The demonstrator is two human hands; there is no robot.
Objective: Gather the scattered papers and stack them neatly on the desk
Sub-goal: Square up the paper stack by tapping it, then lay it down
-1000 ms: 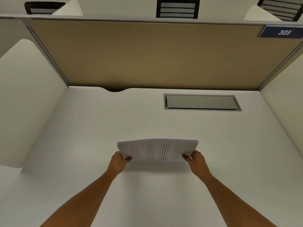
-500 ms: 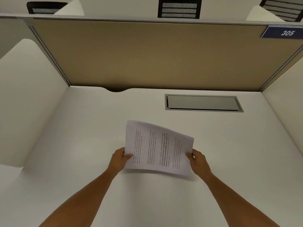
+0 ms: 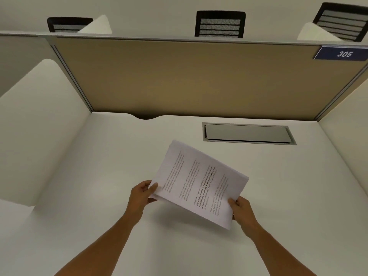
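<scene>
A stack of white printed papers (image 3: pixel 201 182) hangs above the middle of the white desk (image 3: pixel 99 176), turned at an angle with its printed face toward me. My left hand (image 3: pixel 142 194) pinches the stack's near left corner. My right hand (image 3: pixel 242 210) grips its near right corner. The stack casts a soft shadow on the desk beneath it. The sheets look aligned into one bundle, slightly bowed.
A grey cable hatch (image 3: pixel 248 133) is set into the desk at the back right. A tan partition (image 3: pixel 189 76) closes the back, with white side panels (image 3: pixel 37 126) left and right. A blue sign reading 305 (image 3: pixel 343 54) sits at top right. Black chairs (image 3: pixel 220 23) stand beyond.
The stack went from lying nearly flat and edge-on to tilted up and rotated clockwise, its printed face now showing. Both hands kept their grip and the right hand dropped lower.
</scene>
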